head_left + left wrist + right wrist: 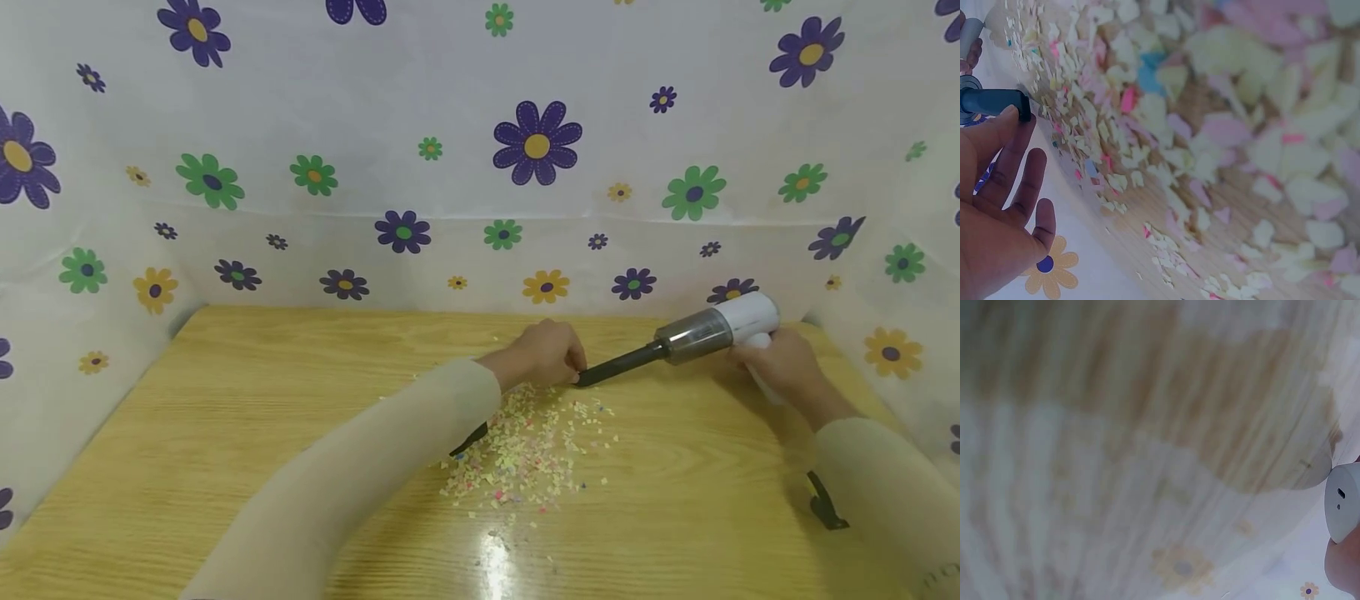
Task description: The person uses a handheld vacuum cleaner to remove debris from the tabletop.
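Observation:
A handheld vacuum cleaner (697, 335) with a white body, a clear grey dust cup and a long black nozzle (624, 364) is held over the right part of the table. My right hand (783, 367) grips its white handle. The thumb and a fingertip of my left hand (546, 354) pinch the nozzle's tip; in the left wrist view the other fingers are spread loosely. Paper confetti (525, 458), mostly pale yellow with pink and blue bits, lies scattered just below the left hand. The right wrist view catches only the handle's white end (1341, 497) and part of the hand.
The wooden table (225, 433) carries the confetti near its middle. A white sheet with printed flowers (450, 100) hangs behind it and along both sides. Black straps (825, 504) dangle beneath both forearms.

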Available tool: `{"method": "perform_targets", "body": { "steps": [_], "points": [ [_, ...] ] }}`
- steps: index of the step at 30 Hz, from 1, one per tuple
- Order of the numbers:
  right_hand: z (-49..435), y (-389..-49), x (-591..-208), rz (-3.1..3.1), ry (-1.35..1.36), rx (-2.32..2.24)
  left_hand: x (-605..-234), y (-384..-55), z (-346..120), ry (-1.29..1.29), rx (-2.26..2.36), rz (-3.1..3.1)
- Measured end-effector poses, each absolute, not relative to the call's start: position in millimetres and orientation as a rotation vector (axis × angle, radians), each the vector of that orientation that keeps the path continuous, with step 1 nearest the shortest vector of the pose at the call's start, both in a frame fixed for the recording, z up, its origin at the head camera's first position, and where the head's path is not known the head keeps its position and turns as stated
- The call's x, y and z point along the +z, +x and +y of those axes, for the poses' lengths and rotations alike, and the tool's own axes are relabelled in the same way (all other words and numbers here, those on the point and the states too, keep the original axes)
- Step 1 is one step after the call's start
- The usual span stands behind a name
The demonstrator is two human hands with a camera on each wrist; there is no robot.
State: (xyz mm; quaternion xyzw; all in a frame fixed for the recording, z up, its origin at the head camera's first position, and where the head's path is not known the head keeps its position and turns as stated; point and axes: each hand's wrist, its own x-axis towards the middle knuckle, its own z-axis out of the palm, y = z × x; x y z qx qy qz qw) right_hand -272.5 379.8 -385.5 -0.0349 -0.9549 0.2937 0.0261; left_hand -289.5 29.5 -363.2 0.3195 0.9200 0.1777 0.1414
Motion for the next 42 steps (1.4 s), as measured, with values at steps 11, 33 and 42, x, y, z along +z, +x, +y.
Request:
{"method": "perform_targets", "body": {
  "steps": [11,33,42],
  "points": [
    [375.4,-267.8,-381.4,-2.956,-0.096,0.939,-362.8,-284.2,28.7,0.946,0.518,2.638],
    [389.1,-266.2,-381.0,-2.912,-0.134,0.934,-361.7,-282.6,40.6,0.959,0.519,2.701],
    [394.3,-265.7,-383.2,-2.913,-0.099,0.912,-362.5,-279.3,44.9,0.930,0.534,2.690]
  ]
}}
